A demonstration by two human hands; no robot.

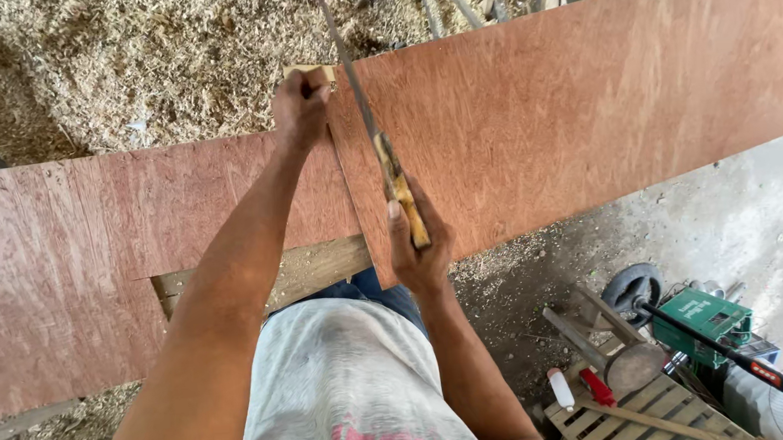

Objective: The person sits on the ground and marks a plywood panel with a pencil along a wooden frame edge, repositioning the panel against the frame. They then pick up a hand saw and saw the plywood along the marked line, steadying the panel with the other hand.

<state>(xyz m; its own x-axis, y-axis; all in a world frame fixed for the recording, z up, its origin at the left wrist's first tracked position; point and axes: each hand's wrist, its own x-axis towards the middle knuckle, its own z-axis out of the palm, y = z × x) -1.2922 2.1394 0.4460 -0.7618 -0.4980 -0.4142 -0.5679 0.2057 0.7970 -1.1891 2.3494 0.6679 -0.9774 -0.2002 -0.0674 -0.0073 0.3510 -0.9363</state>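
Across the reddish plywood sheet, which spans the view over a sawdust-covered floor, the right hand is wrapped tight around the wooden handle of a handsaw, while the left hand presses a small wooden block at the sheet's far edge.
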